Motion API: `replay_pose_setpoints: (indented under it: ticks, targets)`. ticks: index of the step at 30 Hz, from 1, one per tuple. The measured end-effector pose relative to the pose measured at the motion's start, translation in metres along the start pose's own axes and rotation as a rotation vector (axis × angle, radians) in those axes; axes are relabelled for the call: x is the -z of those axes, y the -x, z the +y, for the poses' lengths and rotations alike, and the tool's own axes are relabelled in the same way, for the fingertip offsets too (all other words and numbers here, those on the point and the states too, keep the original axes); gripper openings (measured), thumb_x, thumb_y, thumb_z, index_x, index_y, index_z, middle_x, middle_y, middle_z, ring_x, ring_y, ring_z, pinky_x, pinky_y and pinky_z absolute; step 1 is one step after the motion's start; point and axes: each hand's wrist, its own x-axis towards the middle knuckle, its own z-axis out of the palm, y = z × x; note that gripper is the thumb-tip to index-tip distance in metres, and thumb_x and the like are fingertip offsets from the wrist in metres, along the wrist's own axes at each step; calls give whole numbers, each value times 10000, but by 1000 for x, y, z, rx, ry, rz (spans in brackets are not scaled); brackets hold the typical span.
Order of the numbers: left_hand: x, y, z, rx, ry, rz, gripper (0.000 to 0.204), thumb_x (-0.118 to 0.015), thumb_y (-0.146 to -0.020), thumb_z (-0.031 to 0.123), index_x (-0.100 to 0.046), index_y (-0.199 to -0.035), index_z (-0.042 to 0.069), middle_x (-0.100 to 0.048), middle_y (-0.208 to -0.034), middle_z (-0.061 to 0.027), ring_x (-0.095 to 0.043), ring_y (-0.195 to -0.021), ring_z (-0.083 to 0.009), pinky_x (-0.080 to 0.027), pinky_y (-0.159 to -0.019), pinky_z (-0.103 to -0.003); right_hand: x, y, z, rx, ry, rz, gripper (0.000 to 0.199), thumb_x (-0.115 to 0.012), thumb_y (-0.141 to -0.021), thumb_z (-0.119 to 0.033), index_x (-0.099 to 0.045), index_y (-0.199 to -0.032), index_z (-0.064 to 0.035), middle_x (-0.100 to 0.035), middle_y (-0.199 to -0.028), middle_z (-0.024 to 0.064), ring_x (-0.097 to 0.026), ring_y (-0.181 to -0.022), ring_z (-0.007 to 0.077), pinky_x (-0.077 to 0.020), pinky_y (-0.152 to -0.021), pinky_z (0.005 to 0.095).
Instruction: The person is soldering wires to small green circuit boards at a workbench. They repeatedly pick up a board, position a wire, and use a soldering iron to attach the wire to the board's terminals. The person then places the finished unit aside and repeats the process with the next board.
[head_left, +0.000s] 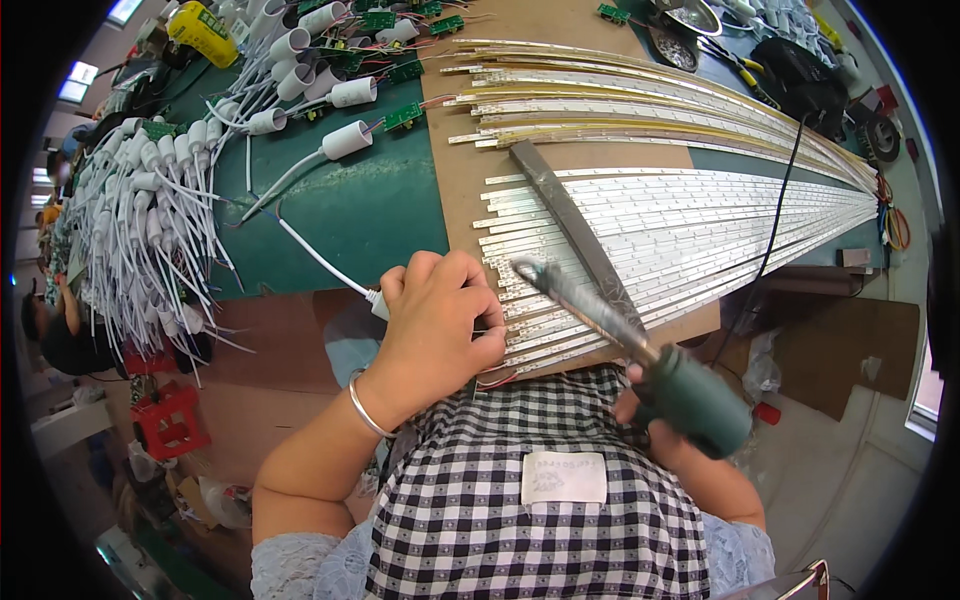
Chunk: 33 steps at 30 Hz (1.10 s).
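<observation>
My left hand (435, 320) is closed at the near left ends of the LED strips (640, 235), fingers bent inward. From under its palm comes the end of a white lamp socket (377, 304) with a white cord (320, 255); most of the socket is hidden. What the fingertips touch cannot be made out. My right hand (645, 410) grips a soldering iron (700, 400) by its dark green handle, partly blurred. The iron's tip points up and left, over the strips. A dark flat bar (580, 230) lies across the strips.
More strips with yellow edges (640, 90) fan out farther back on the brown board (465, 210). White sockets with green circuit boards (350, 140) and a heap of corded sockets (150, 200) cover the left of the green table. A black cable (783, 200) crosses the strips at right.
</observation>
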Motion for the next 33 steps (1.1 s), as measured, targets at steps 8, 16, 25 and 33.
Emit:
replay_pose_setpoints:
  ticks: [8,16,25,33]
  targets:
    - [0,-1,1,7,3,-23,94,-708,-681,136,-619,-652,147,-491,-940,23,-437,-963,-225,-278,-884,-436,28,16,-8,194,478,-349,375,-515,-957,-140,-485,-1253,88,-665,-934,219,-684,-744,276,-572,-584,318]
    - [1,-1,1,12,17,-31,86,-701,-676,124,-621,-649,144,-490,-935,22,-433,-969,-227,-272,-888,-438,0,14,-20,337,691,-122,274,-643,-838,-27,-596,-1103,24,-690,-973,104,-683,-866,199,-532,-736,248]
    - [1,-2,1,19,19,-52,77,-702,-674,127,-629,-654,142,-491,-935,18,-433,-970,-230,-272,-888,-439,-13,6,-30,242,557,-9,319,-625,-875,-330,-632,-929,-16,-658,-706,58,-652,-639,179,-508,-627,293]
    - [2,-1,0,24,16,-56,74,-700,-686,137,-632,-657,139,-492,-941,16,-433,-969,-229,-273,-891,-439,-3,18,-17,223,233,83,351,-656,-910,-255,-597,-1059,57,-683,-812,96,-667,-707,157,-552,-668,283]
